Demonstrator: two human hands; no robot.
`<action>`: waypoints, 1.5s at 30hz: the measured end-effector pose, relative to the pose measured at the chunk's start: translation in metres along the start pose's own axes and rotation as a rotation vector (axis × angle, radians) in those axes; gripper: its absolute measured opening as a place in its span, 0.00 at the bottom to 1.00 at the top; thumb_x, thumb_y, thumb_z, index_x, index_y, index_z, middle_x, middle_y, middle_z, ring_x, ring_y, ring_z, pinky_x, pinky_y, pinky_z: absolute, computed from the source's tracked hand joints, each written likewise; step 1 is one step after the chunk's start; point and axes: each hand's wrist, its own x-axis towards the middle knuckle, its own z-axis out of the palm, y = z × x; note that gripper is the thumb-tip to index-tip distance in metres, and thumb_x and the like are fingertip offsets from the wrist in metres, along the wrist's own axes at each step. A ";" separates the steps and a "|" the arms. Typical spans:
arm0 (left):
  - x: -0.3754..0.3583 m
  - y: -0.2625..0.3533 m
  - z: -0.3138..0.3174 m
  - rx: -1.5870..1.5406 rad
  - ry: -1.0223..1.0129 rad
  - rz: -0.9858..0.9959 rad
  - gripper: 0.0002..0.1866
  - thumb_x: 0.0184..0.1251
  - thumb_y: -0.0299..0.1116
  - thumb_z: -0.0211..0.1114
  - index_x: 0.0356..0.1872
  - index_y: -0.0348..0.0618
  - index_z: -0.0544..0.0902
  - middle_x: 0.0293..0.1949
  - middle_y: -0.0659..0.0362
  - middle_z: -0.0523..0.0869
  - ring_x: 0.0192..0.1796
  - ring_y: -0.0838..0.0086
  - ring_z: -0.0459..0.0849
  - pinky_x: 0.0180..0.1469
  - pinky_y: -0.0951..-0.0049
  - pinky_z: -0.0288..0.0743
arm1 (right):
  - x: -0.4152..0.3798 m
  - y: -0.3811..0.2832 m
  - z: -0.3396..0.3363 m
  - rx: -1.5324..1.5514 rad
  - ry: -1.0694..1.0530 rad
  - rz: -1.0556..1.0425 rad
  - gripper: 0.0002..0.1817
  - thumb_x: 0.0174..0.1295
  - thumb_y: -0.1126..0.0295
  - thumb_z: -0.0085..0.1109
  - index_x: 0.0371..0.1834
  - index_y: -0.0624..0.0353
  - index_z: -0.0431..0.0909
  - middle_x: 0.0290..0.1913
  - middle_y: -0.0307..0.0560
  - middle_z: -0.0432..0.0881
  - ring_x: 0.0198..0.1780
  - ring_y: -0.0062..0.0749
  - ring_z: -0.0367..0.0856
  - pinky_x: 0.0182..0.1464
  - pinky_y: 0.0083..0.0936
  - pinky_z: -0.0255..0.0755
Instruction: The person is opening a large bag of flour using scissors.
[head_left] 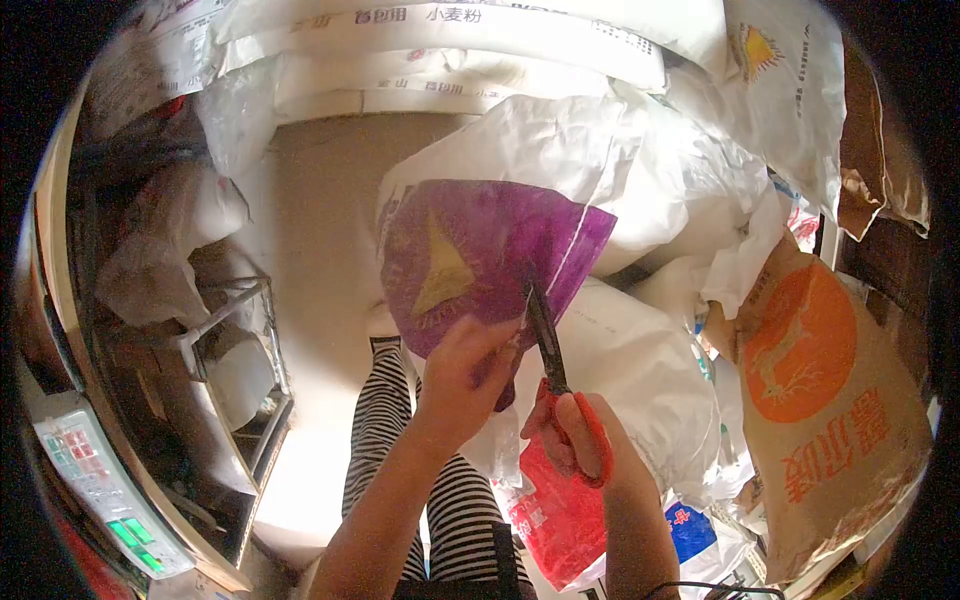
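Note:
A large white sack [530, 140] with a purple printed end [400, 260] and a yellow triangular mark stands in front of me. A line of white stitching crosses the purple part near its right edge. My left hand [462, 375] is closed on the lower edge of this sack, bunching the purple material. In my right hand [565, 440] are scissors [548, 345] with red handles and dark blades. The blades point up and lie against the purple end beside the stitching; whether they are parted is hard to see.
Stacked white flour sacks [440, 70] lie at the back. A brown paper sack [830, 400] with an orange circle stands at right, near a red bag [565, 510]. At left are a metal-framed rack [235, 370] and a scale with a lit green display [130, 530].

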 end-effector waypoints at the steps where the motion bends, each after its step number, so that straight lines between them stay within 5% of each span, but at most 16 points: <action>1: 0.001 0.001 0.001 -0.009 0.015 0.005 0.13 0.60 0.22 0.62 0.47 0.39 0.82 0.30 0.54 0.76 0.32 0.65 0.77 0.34 0.71 0.71 | 0.000 0.002 0.000 0.038 0.000 -0.009 0.18 0.65 0.57 0.53 0.31 0.63 0.79 0.12 0.35 0.68 0.11 0.18 0.63 0.14 0.20 0.56; 7: -0.006 -0.005 0.003 -0.012 -0.031 -0.054 0.12 0.60 0.23 0.62 0.46 0.39 0.82 0.30 0.53 0.76 0.32 0.63 0.78 0.35 0.69 0.72 | -0.005 -0.019 0.011 -0.140 0.161 -0.093 0.25 0.66 0.51 0.52 0.31 0.66 0.78 0.13 0.34 0.67 0.12 0.18 0.62 0.15 0.18 0.56; 10: -0.006 -0.005 0.005 -0.033 -0.006 -0.030 0.12 0.61 0.23 0.62 0.47 0.39 0.82 0.30 0.54 0.76 0.33 0.64 0.79 0.36 0.71 0.72 | -0.014 -0.022 0.011 -0.074 0.037 -0.343 0.27 0.68 0.47 0.49 0.33 0.67 0.77 0.12 0.34 0.66 0.12 0.18 0.62 0.15 0.18 0.56; 17: -0.004 -0.001 0.000 -0.118 -0.064 -0.125 0.15 0.61 0.21 0.61 0.50 0.37 0.79 0.34 0.54 0.76 0.37 0.67 0.78 0.41 0.72 0.71 | -0.027 0.038 -0.006 0.221 -0.065 0.023 0.32 0.71 0.43 0.36 0.33 0.63 0.77 0.13 0.34 0.66 0.13 0.18 0.59 0.17 0.18 0.55; 23: -0.005 -0.009 -0.001 -0.110 -0.092 -0.103 0.16 0.60 0.19 0.61 0.51 0.37 0.78 0.35 0.55 0.75 0.38 0.69 0.77 0.42 0.74 0.71 | -0.028 0.033 -0.011 0.080 -0.174 -0.046 0.39 0.68 0.35 0.29 0.29 0.66 0.71 0.10 0.33 0.61 0.11 0.21 0.57 0.15 0.19 0.56; 26: -0.004 -0.018 -0.004 -0.094 -0.069 0.012 0.16 0.61 0.21 0.59 0.51 0.39 0.79 0.34 0.55 0.75 0.34 0.68 0.76 0.37 0.74 0.71 | -0.023 0.028 -0.015 0.096 -0.196 -0.033 0.39 0.68 0.36 0.29 0.25 0.66 0.70 0.11 0.32 0.61 0.11 0.20 0.57 0.15 0.20 0.55; 29: -0.001 -0.024 -0.009 -0.059 -0.091 0.021 0.15 0.62 0.21 0.59 0.51 0.39 0.79 0.35 0.54 0.76 0.35 0.68 0.76 0.38 0.73 0.71 | -0.019 0.026 -0.011 0.278 -0.269 -0.132 0.29 0.74 0.49 0.32 0.34 0.63 0.76 0.13 0.32 0.62 0.15 0.16 0.57 0.20 0.15 0.52; 35: 0.011 -0.025 -0.029 -0.041 -0.231 -0.037 0.15 0.63 0.21 0.58 0.51 0.39 0.78 0.37 0.54 0.76 0.39 0.68 0.77 0.42 0.73 0.72 | -0.004 0.015 -0.013 0.062 -0.164 -0.073 0.27 0.72 0.49 0.40 0.32 0.64 0.76 0.13 0.30 0.61 0.15 0.15 0.56 0.20 0.16 0.51; 38: 0.013 -0.018 -0.033 -0.041 -0.207 -0.036 0.15 0.63 0.21 0.58 0.51 0.38 0.78 0.38 0.53 0.76 0.39 0.67 0.77 0.43 0.73 0.72 | 0.007 0.008 -0.010 -0.039 -0.156 -0.052 0.34 0.67 0.39 0.39 0.28 0.65 0.73 0.12 0.33 0.62 0.14 0.18 0.58 0.19 0.18 0.50; 41: 0.015 -0.027 -0.034 0.010 -0.231 0.081 0.14 0.64 0.21 0.58 0.51 0.38 0.78 0.37 0.52 0.76 0.39 0.65 0.77 0.42 0.71 0.72 | 0.015 0.010 -0.011 -0.161 -0.173 0.005 0.31 0.68 0.43 0.42 0.29 0.65 0.72 0.12 0.34 0.62 0.15 0.18 0.59 0.19 0.19 0.50; 45: 0.012 -0.010 -0.035 0.019 -0.234 -0.060 0.14 0.63 0.22 0.58 0.50 0.39 0.79 0.38 0.51 0.78 0.41 0.64 0.78 0.44 0.70 0.73 | 0.010 -0.001 -0.002 -0.094 -0.163 -0.101 0.30 0.68 0.42 0.43 0.30 0.64 0.73 0.13 0.34 0.63 0.14 0.18 0.58 0.18 0.19 0.50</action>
